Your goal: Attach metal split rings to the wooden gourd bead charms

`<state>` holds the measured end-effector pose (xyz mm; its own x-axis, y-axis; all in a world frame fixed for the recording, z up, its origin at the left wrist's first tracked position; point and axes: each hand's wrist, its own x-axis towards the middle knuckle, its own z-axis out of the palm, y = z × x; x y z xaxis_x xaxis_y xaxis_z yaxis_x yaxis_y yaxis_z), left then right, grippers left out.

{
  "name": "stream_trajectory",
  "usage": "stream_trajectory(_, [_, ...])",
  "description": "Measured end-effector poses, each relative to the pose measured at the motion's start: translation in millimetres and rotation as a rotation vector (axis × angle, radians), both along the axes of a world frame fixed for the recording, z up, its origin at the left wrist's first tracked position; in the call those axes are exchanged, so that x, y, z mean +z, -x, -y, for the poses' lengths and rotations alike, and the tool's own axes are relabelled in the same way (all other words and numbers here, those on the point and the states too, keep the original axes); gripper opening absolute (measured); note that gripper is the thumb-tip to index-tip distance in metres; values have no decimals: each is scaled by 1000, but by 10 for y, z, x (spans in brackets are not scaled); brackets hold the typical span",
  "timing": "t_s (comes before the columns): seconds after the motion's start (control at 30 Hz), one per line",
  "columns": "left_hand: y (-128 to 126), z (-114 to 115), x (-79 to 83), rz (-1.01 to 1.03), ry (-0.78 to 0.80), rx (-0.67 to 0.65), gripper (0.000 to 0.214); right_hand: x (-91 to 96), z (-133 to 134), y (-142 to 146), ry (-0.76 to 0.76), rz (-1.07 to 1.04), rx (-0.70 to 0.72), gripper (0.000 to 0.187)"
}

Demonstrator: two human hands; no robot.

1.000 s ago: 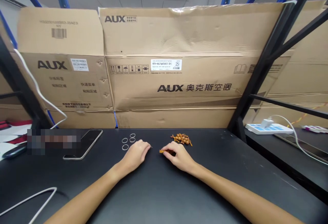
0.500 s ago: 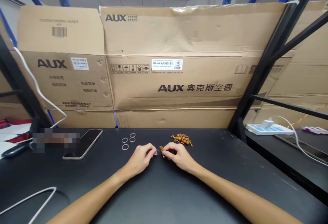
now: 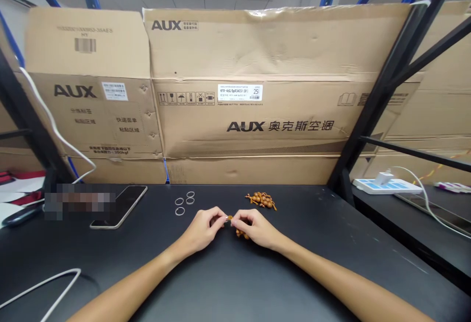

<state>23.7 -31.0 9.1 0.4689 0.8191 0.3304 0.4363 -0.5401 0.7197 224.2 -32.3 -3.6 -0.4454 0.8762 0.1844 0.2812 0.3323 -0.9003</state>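
My left hand [image 3: 206, 226] is pinched closed on a thin metal split ring, mostly covered by the fingertips. Facing it, my right hand [image 3: 257, 228] pinches the yellow-brown cord loop [image 3: 230, 218] of a wooden bead pendant [image 3: 242, 234]. The pendant's brown beads hang below the right fingers, partly hidden by them. Both sets of fingertips almost meet at the cord; whether it passes through the ring I cannot tell. Left of my hands, several loose metal rings [image 3: 180, 211] lie flat. Behind my right hand sits a pile of similar bead pendants [image 3: 262, 200].
On the black table [image 3: 235, 282], a phone [image 3: 121, 209] lies at the left, beside a blurred patch. A white cable [image 3: 62, 287] curves over the near left. Cardboard boxes [image 3: 250, 140] wall off the back. A power strip [image 3: 397, 186] lies at the right beyond a black post.
My right fingertips have closed in on the left ones, bringing the cord to the ring. The ring is now more covered, and the pendant's beads show lower under my right hand.
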Motion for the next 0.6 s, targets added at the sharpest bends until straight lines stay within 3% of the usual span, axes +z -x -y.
stream_trajectory(0.4, [-5,33,33,-32,-2,-58,27,-48,-10,14,-25,35,-61,42])
stream_trajectory(0.6, [13,-9,13,49,59,-93,26,-58,-9,4,-85,84,-49,44])
